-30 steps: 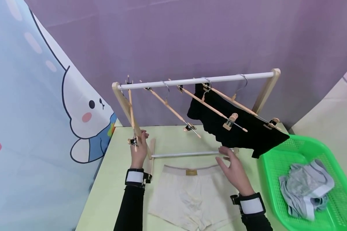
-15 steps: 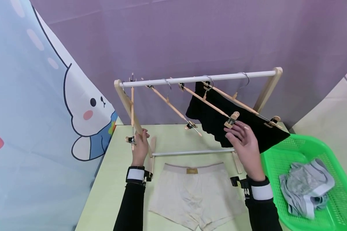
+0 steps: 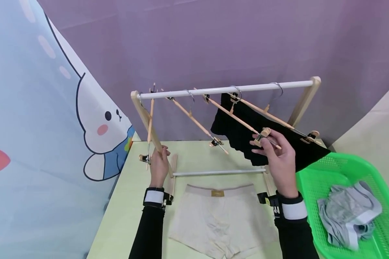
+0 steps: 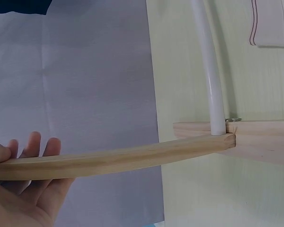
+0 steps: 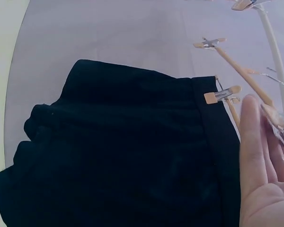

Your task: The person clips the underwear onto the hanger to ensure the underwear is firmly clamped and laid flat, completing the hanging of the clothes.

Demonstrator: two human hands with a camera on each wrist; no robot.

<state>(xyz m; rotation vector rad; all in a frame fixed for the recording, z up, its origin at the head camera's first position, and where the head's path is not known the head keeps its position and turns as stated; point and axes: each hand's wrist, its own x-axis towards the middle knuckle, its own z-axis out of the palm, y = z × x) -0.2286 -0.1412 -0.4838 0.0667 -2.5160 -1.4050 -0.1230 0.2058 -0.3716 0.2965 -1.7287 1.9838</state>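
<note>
My left hand [image 3: 159, 167] holds the left wooden post [image 4: 118, 161] of a small hanging rack, with the fingers wrapped round it in the left wrist view. My right hand [image 3: 283, 165] pinches the hanger clip [image 3: 262, 135] at the near end of a wooden clip hanger [image 3: 238, 118]. Behind it hang black boxer briefs [image 5: 132, 142], clipped by the waistband to the rightmost hanger [image 3: 277, 120]. White boxer briefs [image 3: 220, 219] lie flat on the table below the rack, waistband toward it. In the right wrist view, my fingers partly cover the clip.
Two other clip hangers [image 3: 194, 124] hang bare on the white top bar [image 3: 214, 91]. A white lower bar [image 3: 218, 173] joins the rack's feet. At the right, a green basket [image 3: 347, 158] holds grey underwear [image 3: 350, 212]. A purple cloth [image 3: 197, 43] hangs behind.
My right hand has risen from above the white briefs to the third hanger and taken hold of its near clip. The left hand keeps its grip on the post.
</note>
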